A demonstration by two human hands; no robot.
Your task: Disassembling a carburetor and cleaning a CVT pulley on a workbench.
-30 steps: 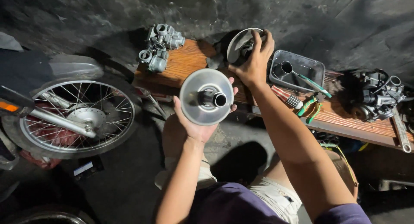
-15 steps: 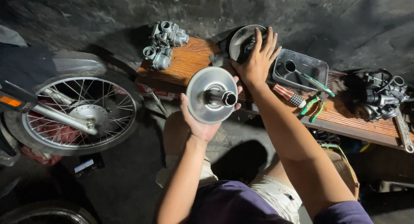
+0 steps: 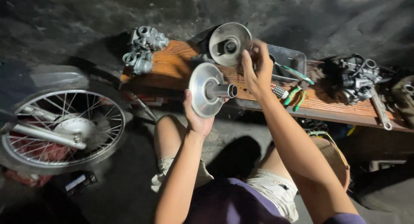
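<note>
The spoked wheel (image 3: 62, 129) stands at my left, on the floor, well apart from the work. The wooden surface (image 3: 172, 66) runs across ahead of me and carries the parts: a grey carburettor body (image 3: 142, 49) at its left end, a dark engine assembly (image 3: 353, 77) toward its right, a grey tray (image 3: 289, 60) behind my right hand, green-handled pliers (image 3: 297, 94) and a long wrench (image 3: 381, 112) at the right edge.

State of the work, in my judgement: the two pulley halves are apart and neither is fitted to anything. My left hand (image 3: 198, 118) holds the flat pulley disc (image 3: 207, 90) clear of the surface, face toward me, its tubular boss pointing right; the grip is closed on the lower rim from behind, thumb over the edge. My right hand (image 3: 256, 71) reaches to the second pulley face (image 3: 228, 43), which stands tilted at the back of the surface. The fingers are half spread at its right rim, touching it; I cannot tell whether the piece is gripped or merely steadied. Joining or mounting of the halves is not yet done.

Packages and labels: one small dark flat object with a pale rectangular label (image 3: 77, 181) lies on the floor below the wheel. Red material (image 3: 34, 153) shows behind the spokes; whether it is packaging cannot be told. No signs are visible.
</note>
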